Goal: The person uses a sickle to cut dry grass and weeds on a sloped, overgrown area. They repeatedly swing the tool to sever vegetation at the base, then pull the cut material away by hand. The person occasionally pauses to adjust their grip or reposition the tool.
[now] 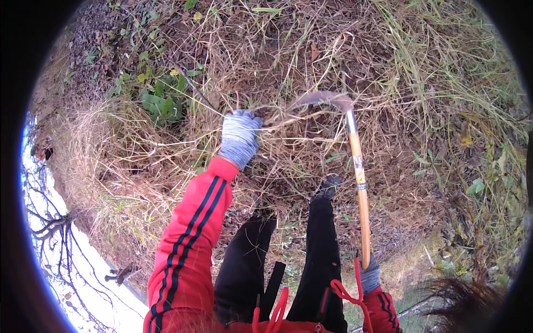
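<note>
My left hand (240, 135), in a grey knitted glove, is closed around long dry grass stalks (291, 123) near the middle of the view. At the lower right my right hand (369, 274), gloved alike, grips the lower end of the wooden handle of a sickle (357, 160). The handle rises away from me, and a label with writing wraps part of it. A metal socket joins it to the curved blade, whose tip points left, towards my left hand. Grass stalks lie around and partly across the blade.
Dry grass and leaf litter cover the ground. A broad-leaved green plant (160, 104) grows left of centre, with a thin dark stick (195, 88) beside it. Greener grass (441, 54) stands at the right. My shoe (329, 186) rests on the ground; bare branches show at lower left.
</note>
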`<state>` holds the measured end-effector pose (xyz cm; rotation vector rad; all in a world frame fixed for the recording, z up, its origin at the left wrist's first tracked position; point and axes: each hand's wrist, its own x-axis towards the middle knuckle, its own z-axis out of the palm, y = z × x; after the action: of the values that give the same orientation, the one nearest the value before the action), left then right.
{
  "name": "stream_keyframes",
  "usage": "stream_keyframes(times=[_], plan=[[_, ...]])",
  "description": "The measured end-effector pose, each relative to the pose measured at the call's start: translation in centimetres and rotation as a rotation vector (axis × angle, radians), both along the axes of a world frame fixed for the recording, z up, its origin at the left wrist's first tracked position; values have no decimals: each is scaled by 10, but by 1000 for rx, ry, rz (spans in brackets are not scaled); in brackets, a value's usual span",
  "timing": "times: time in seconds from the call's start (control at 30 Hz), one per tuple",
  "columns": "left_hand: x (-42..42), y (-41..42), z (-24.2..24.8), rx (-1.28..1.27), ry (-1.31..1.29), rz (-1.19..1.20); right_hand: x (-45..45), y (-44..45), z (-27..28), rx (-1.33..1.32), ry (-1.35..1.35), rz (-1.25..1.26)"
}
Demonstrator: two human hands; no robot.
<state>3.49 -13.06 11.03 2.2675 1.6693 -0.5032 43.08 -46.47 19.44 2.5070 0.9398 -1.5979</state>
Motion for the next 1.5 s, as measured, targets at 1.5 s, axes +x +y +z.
stream_keyframes(times=[1.5], plan=[[-279, -107, 94, 25, 118, 350, -177, 222, -47, 210, 758, -738]])
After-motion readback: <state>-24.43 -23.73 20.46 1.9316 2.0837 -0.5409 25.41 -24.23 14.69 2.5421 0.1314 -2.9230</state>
